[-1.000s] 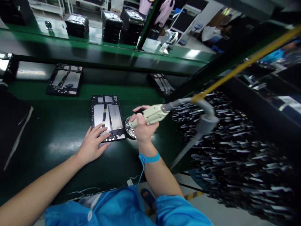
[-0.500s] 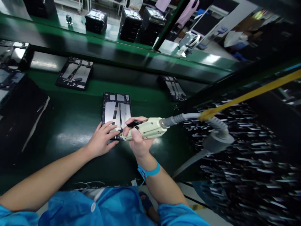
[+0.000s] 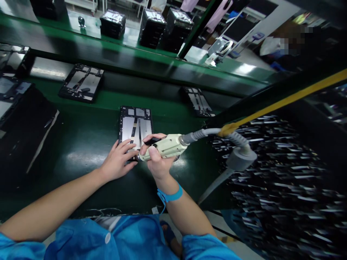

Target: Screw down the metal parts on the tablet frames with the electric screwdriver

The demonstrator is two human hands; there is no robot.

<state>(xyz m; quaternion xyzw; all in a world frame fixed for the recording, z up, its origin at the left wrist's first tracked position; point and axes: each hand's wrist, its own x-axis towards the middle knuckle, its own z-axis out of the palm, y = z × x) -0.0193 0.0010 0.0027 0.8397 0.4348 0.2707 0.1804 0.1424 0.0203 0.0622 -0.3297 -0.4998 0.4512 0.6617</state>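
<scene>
An opened tablet, with silver inner plates and dark ribbon strips, lies flat on the dark green bench in front of me. My left hand rests on its lower left corner, fingers stretched and apart. Wrapped in my right hand is a pale green electric screwdriver, tilted with its nose at the tablet's lower edge. The tip is hidden by my fingers. A grey cable runs from the tool's rear to the right.
Behind, other opened tablets lie on a green strip, one on the left and one on the right. A dark stack stands at left. Stacked black units line the back shelf. Many blurred dark pieces fill the right side.
The screwdriver and my right hand have shifted slightly left, and its cable has swung left. The tablet at the back left has slid a little left. My left hand stays on the tablet.
</scene>
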